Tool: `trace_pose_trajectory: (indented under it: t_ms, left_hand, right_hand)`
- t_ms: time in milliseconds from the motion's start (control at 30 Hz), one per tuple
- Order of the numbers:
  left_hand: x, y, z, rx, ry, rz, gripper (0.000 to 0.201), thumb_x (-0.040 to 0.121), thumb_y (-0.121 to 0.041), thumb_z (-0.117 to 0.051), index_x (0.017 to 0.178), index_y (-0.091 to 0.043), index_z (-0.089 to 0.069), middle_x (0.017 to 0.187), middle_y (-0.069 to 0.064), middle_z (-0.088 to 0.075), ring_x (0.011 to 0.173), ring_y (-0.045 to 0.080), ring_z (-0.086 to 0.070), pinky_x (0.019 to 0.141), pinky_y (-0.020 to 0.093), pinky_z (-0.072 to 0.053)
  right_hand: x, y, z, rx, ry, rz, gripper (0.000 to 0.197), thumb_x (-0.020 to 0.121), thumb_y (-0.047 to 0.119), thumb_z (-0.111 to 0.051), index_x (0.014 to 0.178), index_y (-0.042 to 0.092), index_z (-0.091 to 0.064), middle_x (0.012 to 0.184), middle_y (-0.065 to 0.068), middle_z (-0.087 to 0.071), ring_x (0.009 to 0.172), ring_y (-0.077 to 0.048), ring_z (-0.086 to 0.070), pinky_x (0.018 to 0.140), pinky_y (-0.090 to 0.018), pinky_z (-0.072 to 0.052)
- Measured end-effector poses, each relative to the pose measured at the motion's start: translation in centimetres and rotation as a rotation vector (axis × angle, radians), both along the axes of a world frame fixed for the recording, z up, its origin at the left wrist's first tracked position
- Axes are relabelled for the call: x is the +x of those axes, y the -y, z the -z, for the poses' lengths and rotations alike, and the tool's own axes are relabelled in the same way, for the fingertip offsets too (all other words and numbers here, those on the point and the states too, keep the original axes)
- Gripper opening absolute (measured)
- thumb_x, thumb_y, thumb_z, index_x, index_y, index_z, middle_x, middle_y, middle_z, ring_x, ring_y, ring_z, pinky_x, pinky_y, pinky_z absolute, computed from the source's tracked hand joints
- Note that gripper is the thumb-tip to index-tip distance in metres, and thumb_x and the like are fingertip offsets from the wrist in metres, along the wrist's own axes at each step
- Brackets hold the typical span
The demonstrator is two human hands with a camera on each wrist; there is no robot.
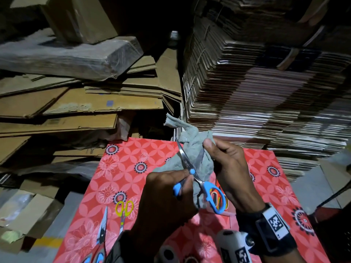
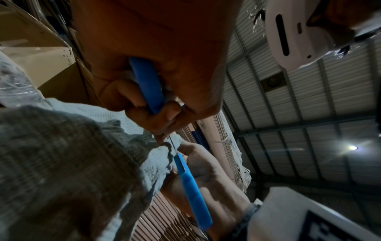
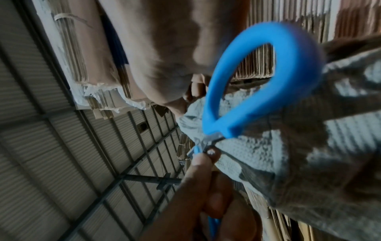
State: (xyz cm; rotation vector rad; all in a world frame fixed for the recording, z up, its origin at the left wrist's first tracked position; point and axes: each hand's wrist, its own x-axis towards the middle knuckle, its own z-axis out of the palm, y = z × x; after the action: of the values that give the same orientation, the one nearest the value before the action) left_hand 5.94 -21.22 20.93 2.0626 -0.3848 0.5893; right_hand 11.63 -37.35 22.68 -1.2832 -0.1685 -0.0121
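Note:
Blue-handled scissors (image 1: 191,170) stand open above the red floral table (image 1: 123,168). My left hand (image 1: 182,182) grips one blue handle (image 2: 148,84), with fingertips pinching near the pivot. The other handle loop (image 3: 257,73) hangs free. My right hand (image 1: 210,150) grips a grey-green cloth (image 1: 190,137) bunched around one blade, thumb pressing on top. The second blade sticks up bare to the left of the cloth. The cloth (image 2: 62,154) drapes down below both hands.
Yellow-handled scissors (image 1: 123,211) and another blue-handled pair (image 1: 101,234) lie on the table's near left. Flattened cardboard (image 1: 57,103) piles up at left, and a tall stack of bundled cartons (image 1: 266,92) stands right behind the table. A white device (image 1: 233,245) sits at the bottom edge.

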Motion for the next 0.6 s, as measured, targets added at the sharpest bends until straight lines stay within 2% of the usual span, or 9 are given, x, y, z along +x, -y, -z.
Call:
trace_pose_trajectory:
  t_ms: [67, 100, 233, 333, 467, 600]
  left_hand:
    - [-0.08, 0.03, 0.06, -0.016, -0.002, -0.008, 0.027, 0.089, -0.010, -0.066, 0.062, -0.007, -0.064, 0.058, -0.005, -0.061, 0.051, 0.012, -0.059, 0.053, 0.032, -0.047]
    - [-0.14, 0.02, 0.00, -0.015, -0.009, -0.012, 0.028, 0.089, -0.010, -0.066, 0.061, -0.007, -0.063, 0.057, -0.004, -0.059, 0.050, 0.011, -0.057, 0.053, 0.032, -0.046]
    - [-0.33, -0.22, -0.38, -0.011, -0.043, -0.002, 0.034, 0.089, -0.009, -0.066, 0.057, -0.009, -0.055, 0.050, -0.008, -0.046, 0.045, 0.008, -0.046, 0.053, 0.013, -0.031]
    - [-0.37, -0.29, -0.53, -0.011, -0.044, 0.007, 0.036, 0.090, -0.009, -0.066, 0.057, -0.012, -0.052, 0.052, -0.014, -0.038, 0.046, 0.000, -0.040, 0.056, 0.010, -0.026]
    - [-0.48, -0.25, -0.81, -0.003, -0.051, 0.007, 0.041, 0.090, -0.007, -0.064, 0.054, -0.008, -0.044, 0.049, -0.002, -0.036, 0.044, 0.013, -0.036, 0.057, 0.007, -0.022]
    - [-0.57, -0.32, -0.87, 0.007, -0.045, 0.005, 0.041, 0.090, -0.007, -0.065, 0.055, -0.011, -0.044, 0.049, -0.007, -0.033, 0.045, 0.005, -0.032, 0.057, 0.005, -0.022]
  right_hand:
    - [0.04, 0.16, -0.19, 0.044, -0.020, -0.045, 0.023, 0.094, 0.014, -0.062, 0.101, 0.005, -0.082, 0.104, -0.020, -0.078, 0.093, -0.027, -0.076, 0.081, -0.034, -0.060]
    - [0.05, 0.22, -0.31, 0.050, -0.024, -0.060, 0.023, 0.093, 0.014, -0.062, 0.103, 0.005, -0.081, 0.106, -0.021, -0.077, 0.094, -0.027, -0.076, 0.081, -0.033, -0.061]
    - [-0.07, 0.62, -0.67, 0.086, -0.062, -0.117, 0.026, 0.093, 0.007, -0.061, 0.111, 0.003, -0.078, 0.113, -0.023, -0.076, 0.100, -0.030, -0.076, 0.084, -0.033, -0.062]
    - [-0.09, 0.87, -0.77, 0.122, -0.099, -0.168, 0.026, 0.093, 0.002, -0.062, 0.115, 0.004, -0.077, 0.115, -0.024, -0.075, 0.102, -0.031, -0.076, 0.084, -0.034, -0.061]
    - [0.10, 0.95, -0.50, 0.147, -0.133, -0.210, 0.032, 0.089, 0.005, -0.066, 0.119, 0.004, -0.076, 0.119, -0.023, -0.073, 0.106, -0.031, -0.074, 0.088, -0.035, -0.060]
    - [0.02, 0.90, -0.31, 0.130, -0.139, -0.220, 0.037, 0.086, 0.011, -0.072, 0.122, 0.003, -0.073, 0.122, -0.026, -0.072, 0.108, -0.034, -0.073, 0.093, -0.038, -0.060]
